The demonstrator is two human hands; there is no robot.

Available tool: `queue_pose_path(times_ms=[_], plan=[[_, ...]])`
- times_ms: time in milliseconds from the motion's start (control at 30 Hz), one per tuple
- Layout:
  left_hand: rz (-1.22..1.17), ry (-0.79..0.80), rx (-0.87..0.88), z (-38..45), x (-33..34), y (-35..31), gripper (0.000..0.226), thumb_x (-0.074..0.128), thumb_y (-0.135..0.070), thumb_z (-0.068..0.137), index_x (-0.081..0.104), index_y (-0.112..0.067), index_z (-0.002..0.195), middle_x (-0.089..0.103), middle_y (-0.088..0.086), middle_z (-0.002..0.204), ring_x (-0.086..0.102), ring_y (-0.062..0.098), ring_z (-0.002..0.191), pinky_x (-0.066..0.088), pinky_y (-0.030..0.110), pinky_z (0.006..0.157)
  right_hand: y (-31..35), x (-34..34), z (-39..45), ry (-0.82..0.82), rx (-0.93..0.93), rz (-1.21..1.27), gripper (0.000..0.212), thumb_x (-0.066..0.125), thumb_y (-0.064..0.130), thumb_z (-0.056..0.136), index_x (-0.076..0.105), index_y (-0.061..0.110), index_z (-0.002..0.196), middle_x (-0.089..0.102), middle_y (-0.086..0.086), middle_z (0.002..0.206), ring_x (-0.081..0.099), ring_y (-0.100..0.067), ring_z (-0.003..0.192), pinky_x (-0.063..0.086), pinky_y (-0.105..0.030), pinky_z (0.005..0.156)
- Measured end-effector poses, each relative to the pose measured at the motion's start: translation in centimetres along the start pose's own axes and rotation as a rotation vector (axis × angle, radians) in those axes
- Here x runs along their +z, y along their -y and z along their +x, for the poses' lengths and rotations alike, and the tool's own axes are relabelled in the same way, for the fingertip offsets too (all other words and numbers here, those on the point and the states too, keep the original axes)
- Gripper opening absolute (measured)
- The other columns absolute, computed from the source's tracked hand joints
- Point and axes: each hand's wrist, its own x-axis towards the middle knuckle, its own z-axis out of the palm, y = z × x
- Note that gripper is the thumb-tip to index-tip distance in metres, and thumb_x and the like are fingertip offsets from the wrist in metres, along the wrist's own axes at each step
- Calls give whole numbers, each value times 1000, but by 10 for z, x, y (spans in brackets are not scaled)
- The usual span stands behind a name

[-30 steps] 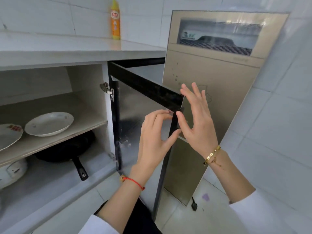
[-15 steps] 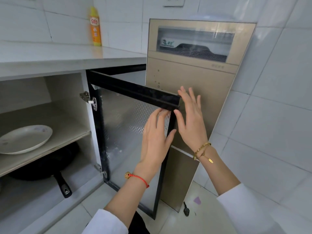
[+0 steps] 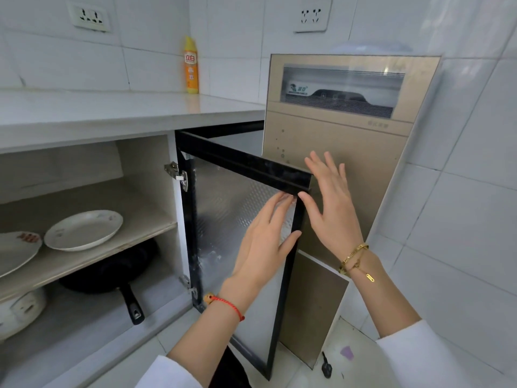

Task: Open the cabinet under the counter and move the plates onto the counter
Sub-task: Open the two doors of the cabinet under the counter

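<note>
Cabinet door [image 3: 240, 219] swung open, both hands at its free corner

The left hand [image 3: 263, 242] lies flat on the door's inner panel and the right hand [image 3: 333, 208] rests open against its outer edge, thumb under the top rail, neither gripping anything. Two white plates [image 3: 84, 229] sit side by side on the cabinet's upper shelf [image 3: 140, 222], above a black frying pan [image 3: 112, 273]; the counter [image 3: 112, 110] holds a yellow bottle [image 3: 191, 65]

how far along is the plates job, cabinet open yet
Done: the cabinet door is swung wide open. In hand: both the left hand and right hand rest open at the door's outer edge, holding nothing. Left: both plates sit on the upper shelf; the counter has none.
</note>
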Motion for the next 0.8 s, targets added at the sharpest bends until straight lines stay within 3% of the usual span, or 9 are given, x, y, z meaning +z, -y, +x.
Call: queue_pose_path(times_ms=[233, 333, 500, 800], plan=[[62, 47, -34, -12, -18, 19, 63, 52, -41, 97, 26, -22, 151, 29, -6, 157, 27, 10, 145, 32, 36, 116, 43, 9, 15, -41, -137, 111, 45, 50, 21, 97, 40, 12, 140, 38, 0, 149, 17, -13, 146, 8, -40, 122], [104, 19, -92, -22, -40, 38, 62, 52, -41, 97, 28, -21, 151, 30, -4, 157, 27, 11, 145, 31, 36, 116, 64, 25, 21, -20, -182, 200, 43, 48, 20, 98, 41, 11, 140, 40, -1, 148, 21, -14, 145, 11, -41, 122], [214, -107, -245, -46, -102, 68, 57, 54, -37, 96, 35, -19, 148, 36, -1, 153, 33, 13, 142, 29, 30, 117, 102, 61, 29, 47, -212, 333, 42, 45, 22, 99, 40, 14, 140, 39, 1, 149, 21, -13, 145, 13, -41, 121], [544, -279, -561, -145, -240, 117, 50, 55, -28, 95, 43, -18, 142, 47, -1, 145, 39, 16, 137, 35, 35, 113, 199, 143, 32, 248, -289, 650, 42, 42, 25, 99, 41, 16, 140, 43, 4, 146, 23, -10, 143, 12, -33, 121]])
